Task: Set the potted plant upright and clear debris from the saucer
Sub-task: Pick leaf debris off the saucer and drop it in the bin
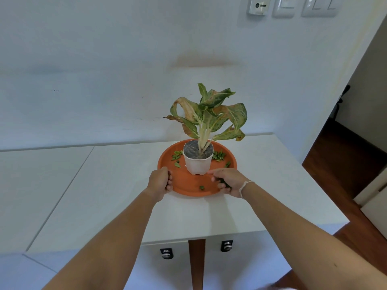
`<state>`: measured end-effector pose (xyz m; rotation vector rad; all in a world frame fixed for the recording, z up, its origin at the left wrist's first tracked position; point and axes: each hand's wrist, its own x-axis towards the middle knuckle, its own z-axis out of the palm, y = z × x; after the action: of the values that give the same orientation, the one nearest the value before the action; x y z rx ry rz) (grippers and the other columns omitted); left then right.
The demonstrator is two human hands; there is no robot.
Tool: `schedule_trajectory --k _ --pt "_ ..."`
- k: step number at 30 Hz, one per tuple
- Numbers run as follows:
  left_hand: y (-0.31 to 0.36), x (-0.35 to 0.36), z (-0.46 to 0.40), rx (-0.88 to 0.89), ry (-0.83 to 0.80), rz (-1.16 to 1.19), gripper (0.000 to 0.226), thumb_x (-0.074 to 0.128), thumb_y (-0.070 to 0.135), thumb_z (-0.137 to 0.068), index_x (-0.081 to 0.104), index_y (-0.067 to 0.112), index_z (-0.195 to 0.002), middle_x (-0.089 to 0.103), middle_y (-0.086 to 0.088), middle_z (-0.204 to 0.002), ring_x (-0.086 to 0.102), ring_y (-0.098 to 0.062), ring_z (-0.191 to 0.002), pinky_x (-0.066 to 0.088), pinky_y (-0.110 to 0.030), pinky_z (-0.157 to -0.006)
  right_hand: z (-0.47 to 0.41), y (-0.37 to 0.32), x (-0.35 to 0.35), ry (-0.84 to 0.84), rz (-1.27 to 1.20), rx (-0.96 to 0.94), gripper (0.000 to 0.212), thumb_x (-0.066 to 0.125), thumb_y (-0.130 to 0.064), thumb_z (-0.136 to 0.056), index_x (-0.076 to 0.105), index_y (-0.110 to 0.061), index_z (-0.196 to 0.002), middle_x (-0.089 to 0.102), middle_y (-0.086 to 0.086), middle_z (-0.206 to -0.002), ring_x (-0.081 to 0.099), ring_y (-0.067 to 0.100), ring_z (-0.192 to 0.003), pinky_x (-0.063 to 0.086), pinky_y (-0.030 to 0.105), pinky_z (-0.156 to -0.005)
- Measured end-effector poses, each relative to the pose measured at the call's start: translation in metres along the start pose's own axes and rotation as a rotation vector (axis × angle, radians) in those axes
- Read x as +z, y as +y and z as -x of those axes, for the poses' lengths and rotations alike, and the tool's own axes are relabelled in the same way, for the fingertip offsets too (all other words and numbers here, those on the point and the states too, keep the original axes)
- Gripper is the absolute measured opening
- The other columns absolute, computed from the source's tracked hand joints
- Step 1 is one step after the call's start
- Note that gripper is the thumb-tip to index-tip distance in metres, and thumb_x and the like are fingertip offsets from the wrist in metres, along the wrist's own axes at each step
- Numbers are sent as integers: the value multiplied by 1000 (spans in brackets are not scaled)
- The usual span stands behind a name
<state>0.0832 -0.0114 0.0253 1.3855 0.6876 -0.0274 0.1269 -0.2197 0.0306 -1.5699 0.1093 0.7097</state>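
The first half of the job looks done: the potted plant [199, 158] stands upright in the middle of the saucer [188, 181], which sits on the bench [125, 185] close to the back wall. The clearing is only partly done, as far as can be judged. Green leaf scraps [218, 156] still lie in the saucer at about 3 o'clock of the pot, more at 9 o'clock, a lone bit [201, 187] at 6 o'clock near the front rim, and another near the rim at about 4 o'clock. The left hand [160, 183] grips the saucer's rim at about 8 o'clock, its fingers [170, 181] curled over the edge. The right hand [227, 182] rests at the rim near 5 o'clock, fingers loosely bent around what appears to be a small clump of green scraps; how firmly it is pinched cannot be told. The saucer is a round, shallow dish of smooth orange plastic with a raised lip. The pot is white, faceted, tapering to its base, and looks like thin plastic. The plant has broad speckled green leaves on pale stalks, several browned and curled at the tips. The bench is flat, matte and white.
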Motion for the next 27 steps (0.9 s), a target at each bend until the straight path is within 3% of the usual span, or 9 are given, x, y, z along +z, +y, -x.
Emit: schedule_trajectory --k 3,6,8,13,21,24,27 --pt "-1 -2 0 -8 4 37 25 29 3 -86 45 11 -68 42 -3 -62 30 -13 -49 26 -16 -31 -1 -4 12 72 416 -72 22 50 -21 -94 66 -9 -102 43 1 -66 34 12 -51 28 18 -40" --pt "-1 -6 1 -24 -12 65 25 28 3 -83 43 12 -65 39 0 -56 28 -10 -41 21 -14 -31 -12 -4 24 150 790 -170 27 57 -34 -91 67 -10 -83 55 3 -76 51 18 -73 40 26 -65" --pt "-1 -8 2 -42 -32 88 26 27 3 -81 41 13 -63 35 3 -48 24 -6 -32 17 -12 -31 -18 -4 31 157 964 -167 30 59 -40 -88 60 -13 -74 58 4 -79 54 19 -77 41 28 -67" --pt "-2 -12 7 -55 -94 127 25 25 6 -80 37 15 -60 32 7 -38 21 -6 -27 15 -11 -32 -21 -1 44 226 1355 -189 38 58 -41 -88 62 -11 -112 66 7 -112 63 24 -102 45 31 -72" --pt "-7 -17 10 -71 -156 146 26 30 13 -81 31 18 -56 28 8 -40 19 -6 -30 15 -13 -31 -28 9 57 278 1521 -210 25 50 -12 -93 63 -9 -113 69 10 -112 67 28 -100 50 32 -71" --pt "-7 -15 11 -50 -173 132 28 33 16 -85 31 19 -57 27 7 -44 19 -6 -32 15 -14 -31 -25 8 57 281 1476 -206 27 44 -15 -95 62 -9 -114 68 10 -112 66 27 -100 48 31 -70" --pt "-5 -8 13 -20 -214 100 33 36 20 -90 32 19 -57 26 8 -44 19 -6 -33 16 -15 -32 -23 4 52 282 1259 -171 31 43 -27 -96 60 -10 -116 64 8 -113 62 26 -102 48 31 -76"
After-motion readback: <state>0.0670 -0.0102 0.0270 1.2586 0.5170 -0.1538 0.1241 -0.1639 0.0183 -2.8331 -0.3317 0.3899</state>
